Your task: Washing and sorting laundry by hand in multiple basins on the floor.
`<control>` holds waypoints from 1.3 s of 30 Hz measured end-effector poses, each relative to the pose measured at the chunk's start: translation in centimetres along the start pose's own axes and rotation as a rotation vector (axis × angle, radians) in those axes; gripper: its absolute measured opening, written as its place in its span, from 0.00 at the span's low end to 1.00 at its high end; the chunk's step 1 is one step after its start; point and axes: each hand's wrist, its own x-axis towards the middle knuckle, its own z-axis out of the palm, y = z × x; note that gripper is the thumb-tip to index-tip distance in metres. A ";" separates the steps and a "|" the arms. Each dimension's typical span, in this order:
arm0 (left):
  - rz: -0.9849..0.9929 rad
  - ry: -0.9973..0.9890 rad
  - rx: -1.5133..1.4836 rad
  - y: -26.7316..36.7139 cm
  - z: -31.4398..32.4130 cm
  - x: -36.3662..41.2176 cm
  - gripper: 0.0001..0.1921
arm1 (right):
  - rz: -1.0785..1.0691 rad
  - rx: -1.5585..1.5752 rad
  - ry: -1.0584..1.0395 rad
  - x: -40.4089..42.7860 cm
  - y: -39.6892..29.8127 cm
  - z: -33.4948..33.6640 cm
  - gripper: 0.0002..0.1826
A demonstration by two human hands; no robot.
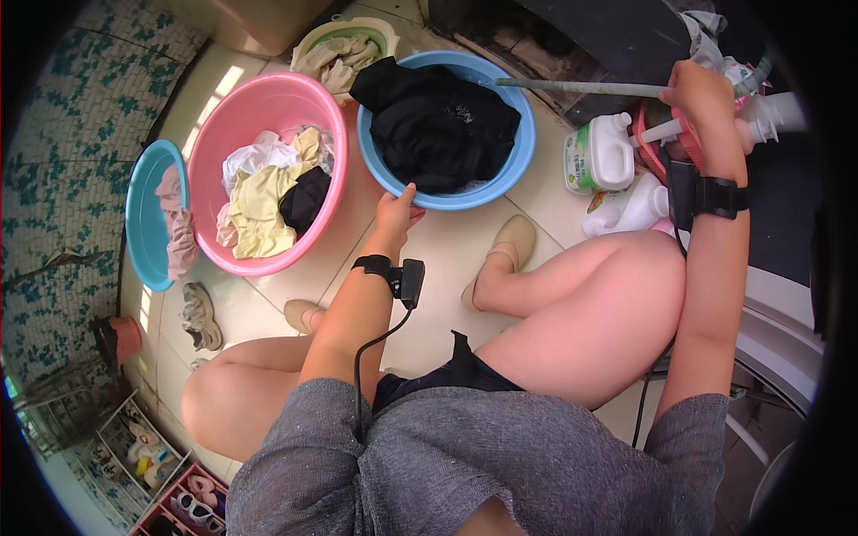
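A light-blue plastic basin (527, 144) holds black cloth (436, 134) and some water. At its near rim is my left hand (397, 213), thumb over the edge and fingers below. To the right, my right hand (700, 94) grips a grey-green hose (583, 87), whose open end lies over the basin's right side. Left of this basin stands a pink basin (268, 94) with white, yellow, pink and black garments (265, 201). Behind them, a pale green basin (385, 33) contains beige cloth (338, 57).
A teal basin (144, 221) with pink cloth leans against the pink one. White detergent bottles (606, 151) stand and lie at the right, near a dark cabinet (603, 27). A sneaker (200, 316) and shoe racks (141, 445) are at the left.
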 end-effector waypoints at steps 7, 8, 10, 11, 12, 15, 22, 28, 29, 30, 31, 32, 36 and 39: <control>-0.034 0.006 0.021 -1.2 -3.1 -2.6 0.16 | -0.003 -0.059 -0.156 -0.1 -1.6 -0.8 0.20; -0.048 0.012 0.023 -1.4 -3.2 -2.8 0.16 | -0.008 -0.069 -0.149 -0.2 -1.6 -0.7 0.20; -0.055 0.011 0.016 -1.8 -3.9 -3.0 0.15 | -0.014 -0.075 -0.137 -0.5 -1.7 -1.0 0.20; -0.066 0.007 0.010 -2.0 -4.1 -3.0 0.15 | -0.015 -0.063 -0.137 -0.7 -1.8 -1.2 0.20; -0.062 0.007 0.010 -2.2 -4.2 -3.1 0.15 | -0.014 -0.052 -0.138 -0.9 -1.8 -1.4 0.20; -0.076 0.014 -0.006 -2.5 -4.1 -3.4 0.15 | -0.017 -0.059 -0.142 -0.9 -1.8 -1.6 0.20; -0.065 0.042 -0.010 -2.8 -3.9 -3.5 0.14 | -0.040 -0.086 -0.094 -1.1 -2.3 -1.6 0.18; -0.069 0.039 -0.011 -2.8 -3.8 -3.5 0.14 | -0.046 -0.099 -0.116 -1.4 -2.8 -2.1 0.18; -0.070 0.043 -0.010 -2.8 -3.8 -3.5 0.14 | -0.043 -0.091 -0.128 -1.4 -2.9 -2.2 0.18; -0.071 0.044 -0.012 -2.8 -3.9 -3.5 0.14 | -0.040 -0.083 -0.140 -1.4 -3.0 -2.3 0.18; -0.068 0.041 -0.011 -2.8 -3.9 -3.5 0.14 | -0.041 -0.084 -0.140 -1.5 -3.1 -2.4 0.18; -0.065 0.038 -0.010 -2.8 -3.9 -3.5 0.14 | -0.041 -0.080 -0.142 -1.5 -3.1 -2.5 0.18; -0.062 0.042 -0.015 -2.8 -4.0 -3.6 0.14 | -0.039 -0.070 -0.164 -1.5 -3.3 -2.7 0.18; -0.048 0.023 -0.019 -2.7 -3.9 -3.7 0.14 | -0.034 -0.080 -0.156 -1.4 -3.2 -2.5 0.18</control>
